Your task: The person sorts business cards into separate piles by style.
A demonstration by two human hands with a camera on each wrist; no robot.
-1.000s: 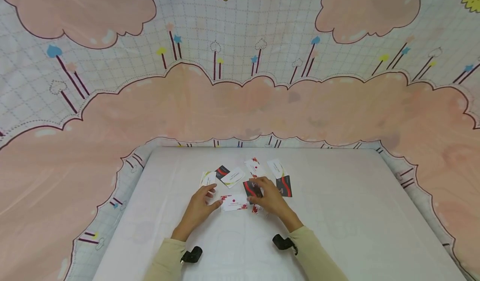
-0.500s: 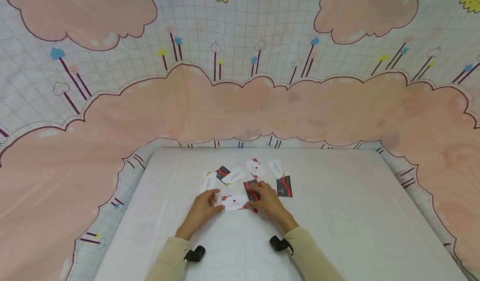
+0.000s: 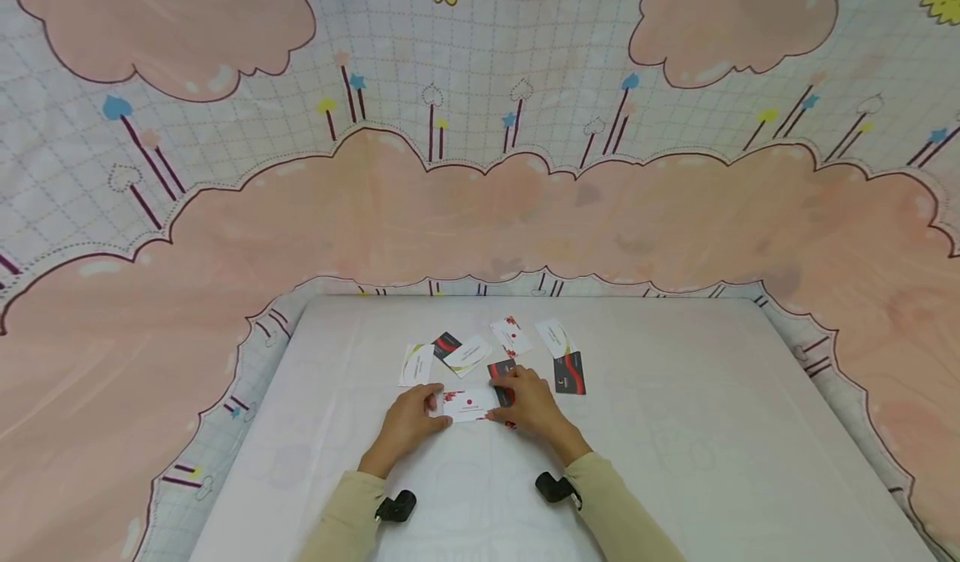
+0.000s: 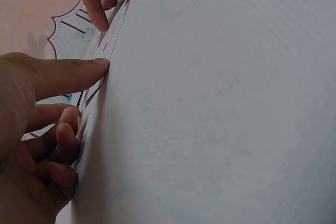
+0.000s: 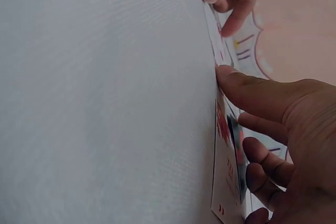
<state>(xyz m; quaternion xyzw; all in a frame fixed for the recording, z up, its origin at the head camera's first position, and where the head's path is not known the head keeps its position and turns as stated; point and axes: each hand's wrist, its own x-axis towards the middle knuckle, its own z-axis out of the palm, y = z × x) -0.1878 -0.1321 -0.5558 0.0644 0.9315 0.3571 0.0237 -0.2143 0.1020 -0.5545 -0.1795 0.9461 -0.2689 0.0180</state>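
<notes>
A white card with red flowers (image 3: 468, 405) lies on the white table (image 3: 675, 429) between my hands. My left hand (image 3: 433, 408) pinches its left end: the thumb (image 4: 100, 64) touches the near edge and the other fingers are curled beside it. My right hand (image 3: 501, 408) pinches the right end, its thumb (image 5: 223, 72) on the edge and its fingers curled over a dark red card (image 3: 501, 372). Another flowered card (image 5: 227, 171) lies under the right palm. From each wrist the card (image 4: 113, 30) shows edge-on.
Several more cards lie just beyond the hands: a white and green one (image 3: 416, 364), a dark one (image 3: 446, 344), white ones (image 3: 467, 354) (image 3: 555, 337), a flowered one (image 3: 511, 336) and a black and red one (image 3: 569, 373). A cloud-patterned cloth (image 3: 480, 212) hangs behind the table.
Both hands have drawn in on the flowered card. The left hand slid right onto its left end, and the right hand came slightly left and nearer. The card has barely moved.
</notes>
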